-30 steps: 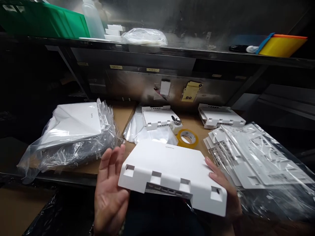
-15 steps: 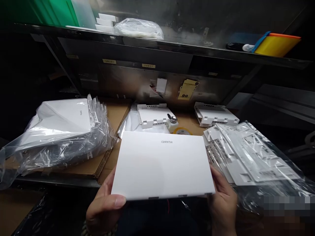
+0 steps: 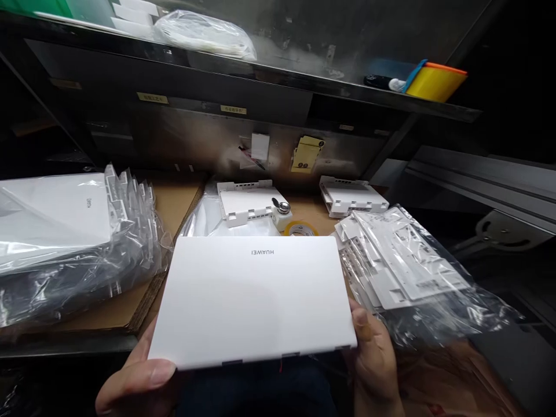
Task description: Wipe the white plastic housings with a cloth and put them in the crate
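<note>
A white plastic cover with upside-down HUAWEI lettering is held up in front of me, its smooth face toward me. My left hand grips its lower left corner, thumb along the near edge. At the lower right edge, my right hand closes on the same cover. The fingers of both hands are partly hidden beneath it. Behind the cover lies a similar white cover, with a small white bottle with a metal top and a roll of yellow tape beside it.
Bagged white covers are piled on cardboard at left. More white parts lie in clear plastic at right, in front of stacked covers. Above runs a metal shelf bearing a plastic bag and a yellow container.
The view has turned to the right, so the bench items appear further left. Both hands still hold the white cover, which now tilts slightly, lower at its left corner.
</note>
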Tool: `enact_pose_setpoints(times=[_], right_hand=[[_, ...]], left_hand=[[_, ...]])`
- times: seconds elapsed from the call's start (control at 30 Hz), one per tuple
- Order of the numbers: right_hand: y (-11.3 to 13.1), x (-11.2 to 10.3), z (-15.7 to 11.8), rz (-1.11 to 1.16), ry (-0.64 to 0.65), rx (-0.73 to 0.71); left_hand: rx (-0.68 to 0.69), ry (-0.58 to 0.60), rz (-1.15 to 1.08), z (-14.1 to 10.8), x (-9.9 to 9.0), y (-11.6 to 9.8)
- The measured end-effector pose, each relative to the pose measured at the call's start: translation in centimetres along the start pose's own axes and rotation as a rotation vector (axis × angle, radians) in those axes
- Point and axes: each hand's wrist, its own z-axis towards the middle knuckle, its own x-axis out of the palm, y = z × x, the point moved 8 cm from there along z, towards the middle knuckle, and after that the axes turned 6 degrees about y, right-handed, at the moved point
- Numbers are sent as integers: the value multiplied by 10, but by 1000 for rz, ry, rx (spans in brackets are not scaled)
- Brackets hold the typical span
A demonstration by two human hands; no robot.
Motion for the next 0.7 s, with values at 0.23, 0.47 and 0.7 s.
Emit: enact_pose_setpoints(times=[0.23, 0.47, 0.7], right_hand=[[0, -5, -2, -32, -45, 5], [-4, -1, 1, 50, 30, 7], [-6, 16, 11, -2, 65, 34]], left_hand=[[20, -98, -57, 0, -1, 5], [-40, -132, 42, 0, -16, 7], [67, -232, 368, 31, -29, -10]])
